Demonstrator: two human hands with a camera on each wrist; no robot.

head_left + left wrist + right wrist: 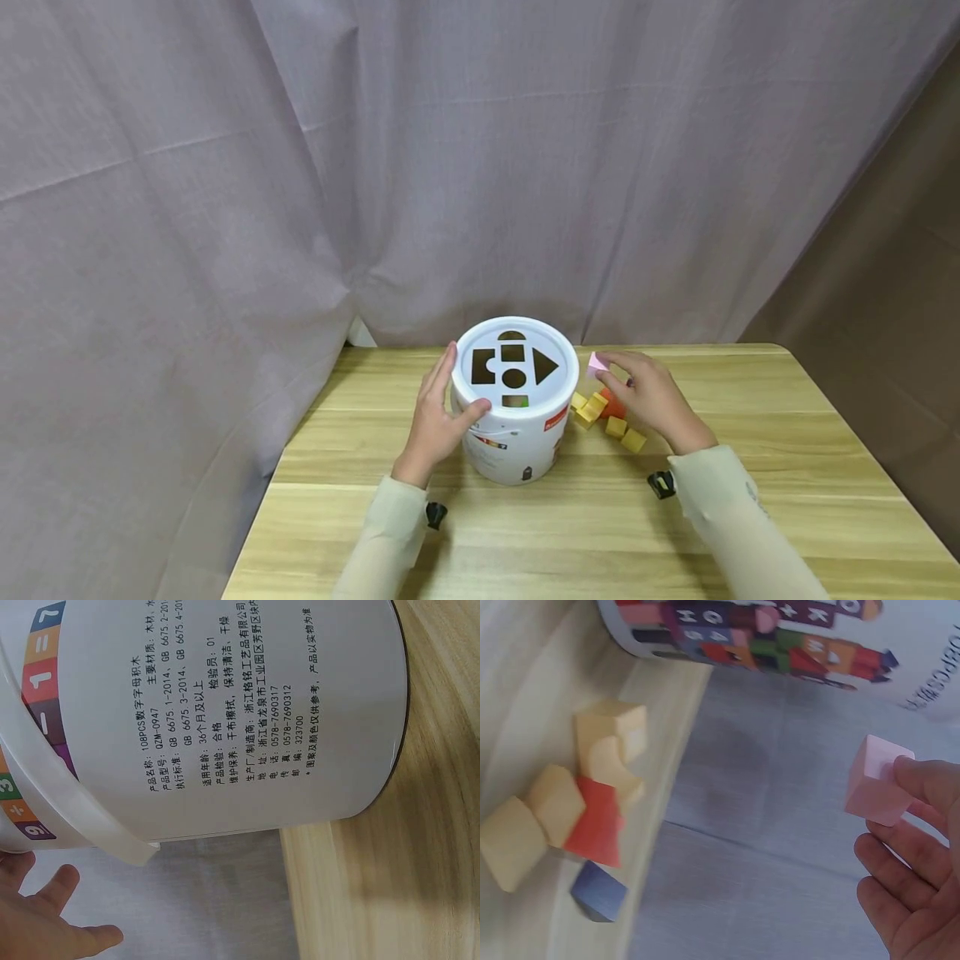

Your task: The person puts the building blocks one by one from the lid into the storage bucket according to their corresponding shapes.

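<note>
At the far left, the left hand [437,414] lies against the side of a white bucket [517,446], fingers straight along its wall and the thumb resting on the rim of the lid [514,367]; it presses the bucket rather than gripping it. The bucket is a smooth, glossy cylinder with printed text and coloured number squares on its wall. Its flat round lid has cut-outs: a semicircle, a square, a notched square, a circle, a triangle and a rectangle. It stands on a pale wooden table [787,500] with visible grain. Just right of the bucket lie matte wooden blocks: several yellow blocks [590,407], a red block [611,405] and, seen from the right wrist, a blue block [600,892]. Above them, the right hand [651,397] pinches a pale pink cube [597,363] between fingertips and thumb, held off the table beside the lid.
</note>
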